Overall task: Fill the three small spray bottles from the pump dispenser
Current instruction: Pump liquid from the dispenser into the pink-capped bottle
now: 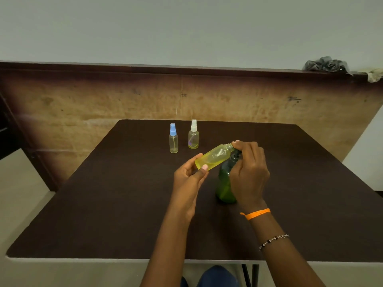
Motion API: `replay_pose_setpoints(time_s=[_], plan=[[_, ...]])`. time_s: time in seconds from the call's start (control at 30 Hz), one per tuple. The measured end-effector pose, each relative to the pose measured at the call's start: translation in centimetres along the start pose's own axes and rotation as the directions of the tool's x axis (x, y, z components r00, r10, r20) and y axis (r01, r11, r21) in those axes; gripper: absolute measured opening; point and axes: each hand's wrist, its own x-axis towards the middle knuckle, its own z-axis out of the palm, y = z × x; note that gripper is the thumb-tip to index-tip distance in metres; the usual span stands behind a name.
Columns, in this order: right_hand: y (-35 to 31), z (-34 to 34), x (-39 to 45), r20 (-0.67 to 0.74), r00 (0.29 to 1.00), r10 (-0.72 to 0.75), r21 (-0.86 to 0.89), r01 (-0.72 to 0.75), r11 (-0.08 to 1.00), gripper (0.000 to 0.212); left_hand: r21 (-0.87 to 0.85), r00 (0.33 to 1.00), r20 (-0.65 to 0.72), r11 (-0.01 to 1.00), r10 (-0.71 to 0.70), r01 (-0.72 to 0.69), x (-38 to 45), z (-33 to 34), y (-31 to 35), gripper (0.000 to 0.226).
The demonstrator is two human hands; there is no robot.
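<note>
The left hand (pixel 189 179) pinches the base of an uncapped yellow bottle (pixel 214 156) between thumb and fingers, holding it tilted with its open neck up against the dark pump head of the green dispenser (pixel 224 183). The right hand (pixel 248 172) is curled over that pump head, fingertips at the bottle's neck. The dispenser stands on the dark table (pixel 103 204); behind it, a blue-capped bottle (pixel 173 138) and a white-capped bottle (pixel 193 135) stand upright, near each other, untouched.
</note>
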Motion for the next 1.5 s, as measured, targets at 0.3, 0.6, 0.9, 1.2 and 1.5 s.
replay_pose_setpoints(time_s=[0.3,0.6,0.9,1.2,1.5], plan=[[0.3,-0.5,0.7,0.067,0.996,-0.051,-0.063,0.055,0.996,0.033,-0.021,1.0,0.001,1.0,-0.003,0.003,0.1,0.0,0.0,0.037],[0.4,-0.2,-0.6,0.063,0.997,-0.045,-0.047,0.048,0.998,0.039,-0.04,1.0,-0.013,0.999,-0.009,0.009,0.2,0.1,-0.6,0.037],[-0.1,-1.4,1.5,0.111,0.991,-0.072,-0.108,0.084,0.991,0.03,-0.039,1.0,-0.004,0.999,0.012,-0.012,-0.2,0.2,0.2,0.036],[0.0,-0.4,-0.7,0.079,0.997,0.005,-0.058,0.0,0.998,0.038,-0.046,1.0,-0.009,0.999,-0.029,0.028,-0.3,0.0,-0.2,0.035],[0.0,-1.2,1.7,0.089,0.996,-0.016,-0.058,0.021,0.998,0.03,-0.034,1.0,0.007,0.999,-0.026,0.026,-0.2,0.1,0.3,0.036]])
